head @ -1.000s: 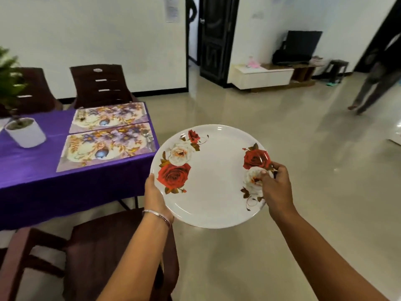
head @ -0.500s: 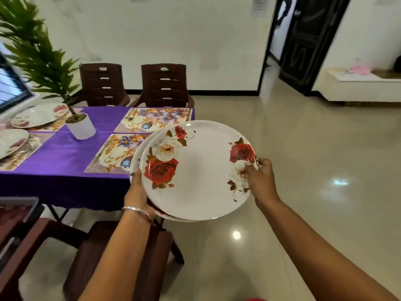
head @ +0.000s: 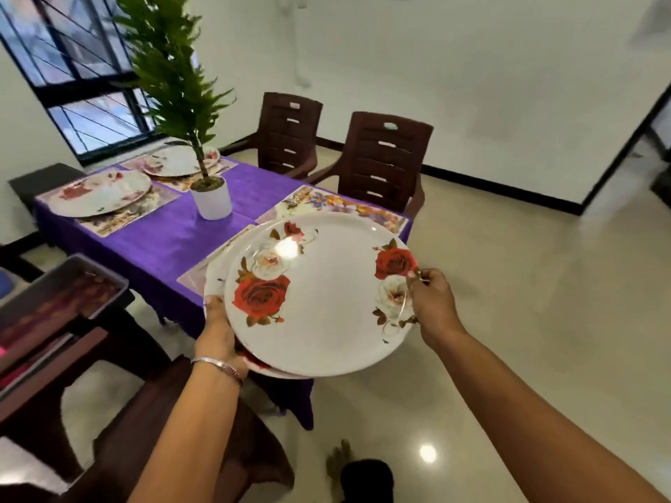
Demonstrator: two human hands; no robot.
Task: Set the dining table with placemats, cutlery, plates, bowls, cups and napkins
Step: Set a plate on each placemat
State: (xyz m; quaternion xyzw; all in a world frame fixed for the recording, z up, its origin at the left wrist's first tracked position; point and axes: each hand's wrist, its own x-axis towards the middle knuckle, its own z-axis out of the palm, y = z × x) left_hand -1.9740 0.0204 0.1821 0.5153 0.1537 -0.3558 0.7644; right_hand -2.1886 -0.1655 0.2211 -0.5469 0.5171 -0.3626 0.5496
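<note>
Two plates are carried stacked just short of the table (head: pixel 156 245), the top plate (head: pixel 326 303) slid toward 3 o'clock so the lower plate (head: pixel 214 281) shows only as a crescent at 9 o'clock. The left hand (head: pixel 218 335) clasps the stack's rim at about 8 o'clock, thumb on the lower plate; the right hand (head: pixel 432 306) pinches the top plate's rim at 3 o'clock. The main risk, as I judge it, is the offset: the plates look glossy, and if the stack tips toward 3 o'clock the upper one could slide off, held only by that pinch over hard floor (head: pixel 508 321). Two mats at the near end are still bare, the near mat (head: pixel 196 281) mostly hidden under the stack and the far mat (head: pixel 345 205) at 12 o'clock from it. Reaching for the far one risks catching a rim on the table edge or dragging the near mat askew. The plant (head: pixel 210 197) at 10 o'clock stands close enough for a wide swing to knock it. A chair (head: pixel 152 430) at 7 o'clock crowds the approach. Two plates already sit at the far end, toward 10 o'clock.
</note>
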